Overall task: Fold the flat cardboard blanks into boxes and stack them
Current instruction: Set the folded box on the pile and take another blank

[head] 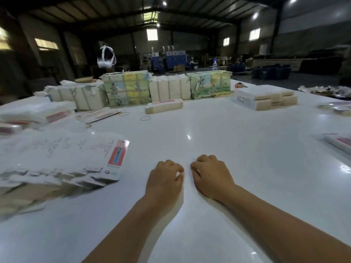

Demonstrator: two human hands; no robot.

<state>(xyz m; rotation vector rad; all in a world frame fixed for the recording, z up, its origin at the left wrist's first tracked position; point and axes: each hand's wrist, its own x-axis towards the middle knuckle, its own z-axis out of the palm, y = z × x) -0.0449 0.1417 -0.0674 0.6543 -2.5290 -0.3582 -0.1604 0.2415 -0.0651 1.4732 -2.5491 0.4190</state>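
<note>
Two bare forearms reach forward over a glossy white worktop (228, 130). Left hand (164, 179) and right hand (210, 175) rest knuckles-up, just beside each other, fingers curled under. Neither seems to hold anything, though the fingertips are tucked out of sight, so a small item between them cannot be ruled out.

Left of the hands lies a fanned pile of flat blanks (62, 160), white with small print and a red panel at one end. Further left, more blanks (36, 115) sit in blurred heaps. Near the middle, well beyond the hands, a short stack (164, 106) of what look like blanks lies alone, with rubber bands (145, 118) just before it. Along the far edge stand tied bundles (171, 88), some white, some with printed pictures. Far right sits a low block of white packs (264, 97); whether these are folded boxes is unclear.

Judging by this, the work stands at or near its start: no blank is in hand, no clearly folded box shows, and plenty of flat stock waits.
</note>
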